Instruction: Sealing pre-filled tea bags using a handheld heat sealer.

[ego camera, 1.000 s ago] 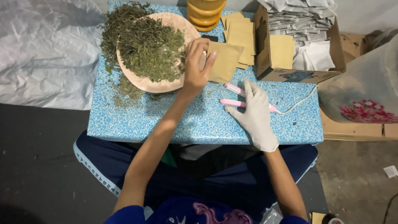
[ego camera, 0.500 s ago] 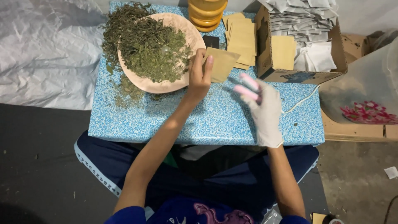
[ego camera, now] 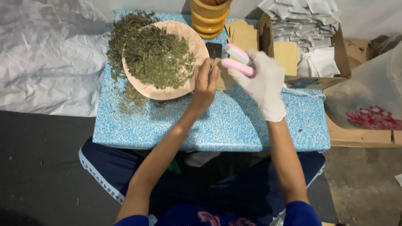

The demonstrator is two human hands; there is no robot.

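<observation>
One view only, from your head, looking straight down. You sit at a low table with a speckled blue top point(ego camera: 234, 125), on a dark floor. Crumpled white plastic sheeting point(ego camera: 46, 54) lies to your left. A brown cardboard box point(ego camera: 289, 54) full of white paper sachets stands at the table's far right corner, touching a stack of flat tan paper envelopes point(ego camera: 243, 35). A stack of yellow wooden rings point(ego camera: 209, 16) stands at the far edge. A round pinkish tray point(ego camera: 167, 90) heaped with dried green leaves point(ego camera: 150, 54) sits at the far left, and leaf crumbs spill onto the table beside it.

Your bare left hand point(ego camera: 205, 86) pinches one tan paper pouch point(ego camera: 224, 77) between thumb and fingers, just beside the tray's right rim; the fingers are closed on its left edge. Most of the pouch is hidden behind your hands, so its facing cannot be told.

Your white-gloved right hand point(ego camera: 264, 83) grips a pink two-armed clamp tool point(ego camera: 238, 60), fingers wrapped around its rear. Its long axis runs from your palm toward the upper left, both pink arms pointing at the pouch's top, their tips slightly apart. A thin white cord point(ego camera: 305, 93) trails right across the table.
</observation>
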